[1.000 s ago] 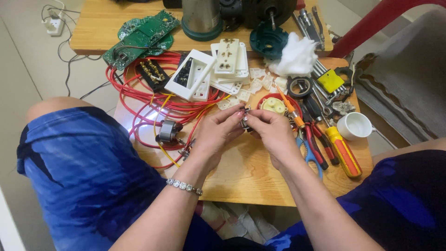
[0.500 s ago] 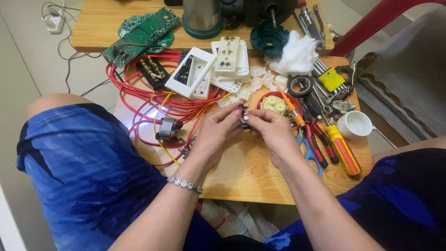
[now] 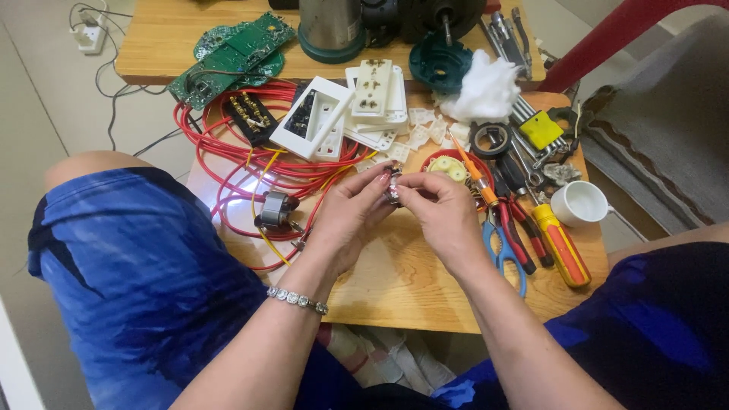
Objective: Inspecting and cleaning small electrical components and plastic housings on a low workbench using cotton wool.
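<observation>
Here, hands: the left hand (image 3: 351, 214) and the right hand (image 3: 440, 214) meet fingertip to fingertip above the middle of the low wooden table (image 3: 395, 292).
Grip: both are pinched closed on one small metal part (image 3: 392, 190), dark and shiny, held just off the board between thumbs and forefingers; what kind of part it is, too small to tell.
Doing it well: to my eye, one hand should hold the part still while the other does the fine turning or pressing, and the piece is best kept low over the wood, so a slip drops it on the board and not among the wires.
Left of the hands: loops of red cable (image 3: 250, 163), a small wound coil (image 3: 275, 209), white socket plates (image 3: 345, 106), and a green circuit board (image 3: 231, 57) further back.
Right of the hands: a red round housing with pale gears (image 3: 449, 168), blue-handled scissors (image 3: 503, 254), red pliers (image 3: 520, 231), a yellow and orange screwdriver (image 3: 560, 244), a white cup (image 3: 581, 205), a tuft of white wadding (image 3: 486, 91).
Surface: pale wood, crowded along the back and both sides.
Room: light tiled floor, a second wooden table behind, a grey cushion at the right, a white power strip on the floor at the far left.
</observation>
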